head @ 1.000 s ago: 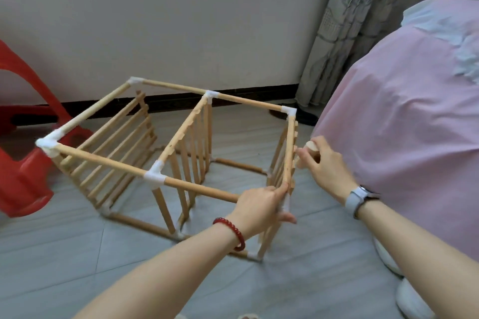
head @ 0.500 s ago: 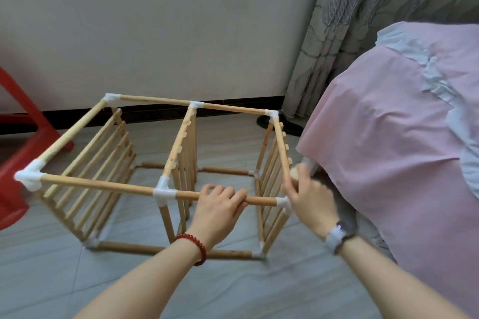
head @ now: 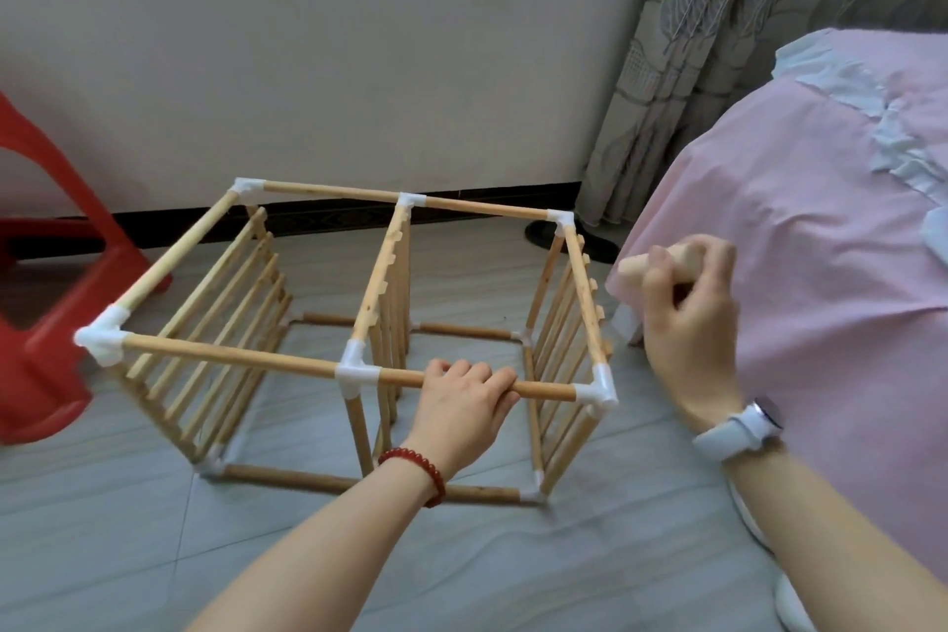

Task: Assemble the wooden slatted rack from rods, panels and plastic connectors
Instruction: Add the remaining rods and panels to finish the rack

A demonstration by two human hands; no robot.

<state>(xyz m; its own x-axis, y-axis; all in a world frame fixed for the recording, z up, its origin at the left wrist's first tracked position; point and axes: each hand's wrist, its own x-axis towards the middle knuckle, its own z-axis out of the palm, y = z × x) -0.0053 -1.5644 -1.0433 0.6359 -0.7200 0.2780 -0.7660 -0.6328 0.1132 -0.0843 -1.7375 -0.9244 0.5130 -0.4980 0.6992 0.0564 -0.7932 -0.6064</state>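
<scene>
The wooden slatted rack (head: 236,357) stands on the floor as a box frame of rods, three slatted panels and white plastic connectors (head: 595,393). My left hand (head: 464,405) grips the near top rod between the middle connector (head: 356,375) and the right corner. My right hand (head: 687,318) is raised to the right of the rack, apart from it, and holds a short wooden piece (head: 641,264) whose rounded end sticks out to the left; I cannot tell what it is.
A red plastic stool (head: 46,323) stands at the left, close to the rack's left corner. A bed with a pink cover (head: 821,246) fills the right side. Wall, dark skirting and a grey curtain (head: 692,41) lie behind. Grey tiled floor (head: 564,570) lies in front.
My left hand shifted from the right corner to the near top rod. My right hand lifted away from the right panel, up and to the right, with the wooden piece. The view tilted up.
</scene>
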